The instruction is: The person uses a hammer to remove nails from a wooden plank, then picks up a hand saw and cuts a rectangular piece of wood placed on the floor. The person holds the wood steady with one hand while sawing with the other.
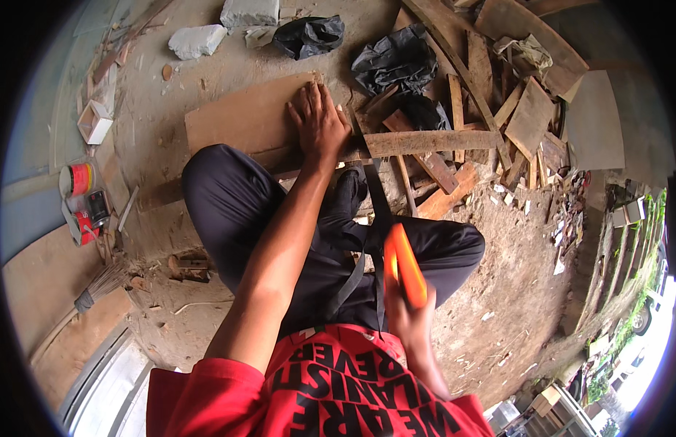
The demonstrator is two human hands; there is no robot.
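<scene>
My left hand (318, 120) lies flat on a brown wooden board (240, 116), fingers spread near its far edge. My right hand (411, 317) is closed round the orange handle (405, 269) of a handsaw. The saw's dark blade (378, 193) runs away from me, up to the board's right end beside my left hand. Just right of the blade, a narrow wooden strip (434, 143) extends sideways; whether it joins the board I cannot tell. My bent legs are under and beside the board.
Scrap wood (527, 120) is heaped at the far right, with black plastic bags (396, 58) next to it. Pale blocks (197, 41) lie at the far left. Red cans (81, 180) and a twig broom (105, 284) are along the left side.
</scene>
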